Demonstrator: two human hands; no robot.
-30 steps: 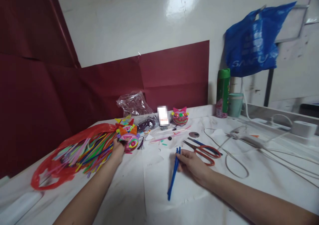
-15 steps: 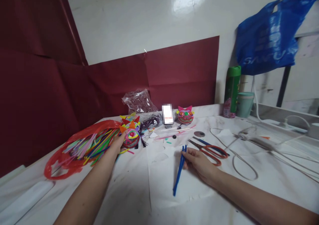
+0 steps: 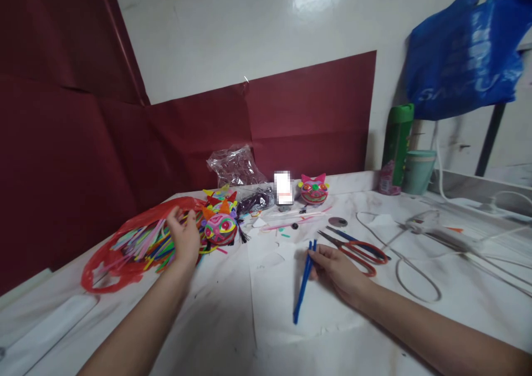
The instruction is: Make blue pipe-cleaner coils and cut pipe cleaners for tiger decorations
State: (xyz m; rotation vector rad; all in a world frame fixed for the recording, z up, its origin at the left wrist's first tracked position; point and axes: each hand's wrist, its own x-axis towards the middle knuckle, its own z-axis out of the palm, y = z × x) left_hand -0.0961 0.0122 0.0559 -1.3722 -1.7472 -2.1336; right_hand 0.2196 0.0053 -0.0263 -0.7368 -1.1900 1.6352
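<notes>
My right hand (image 3: 338, 268) pinches blue pipe cleaners (image 3: 305, 287) near their upper end, above a white paper sheet (image 3: 278, 320). Just beyond that hand, orange-handled scissors (image 3: 361, 254) lie on the table. My left hand (image 3: 185, 234) hovers with its fingers apart at the right side of a bunch of many-coloured pipe cleaners (image 3: 145, 237) in a red plastic bag (image 3: 89, 270). To its right sits a colourful animal-head figure (image 3: 220, 227) with orange ears and a black tassel. Other similar figures are partly hidden behind it.
A pink-eared figure (image 3: 315, 188) stands near the wall, beside a pixelated white object (image 3: 283, 188). Clear plastic wrap (image 3: 236, 165) lies at the back. Cables (image 3: 419, 287), a green bottle (image 3: 398, 148) and a pale green cup (image 3: 419, 173) occupy the right. A white case (image 3: 50, 331) lies front left.
My left hand has moved left, from the animal-head figure to the pipe cleaner bunch, uncovering the figure's face. My right hand still holds the blue pipe cleaners; the view has shifted slightly.
</notes>
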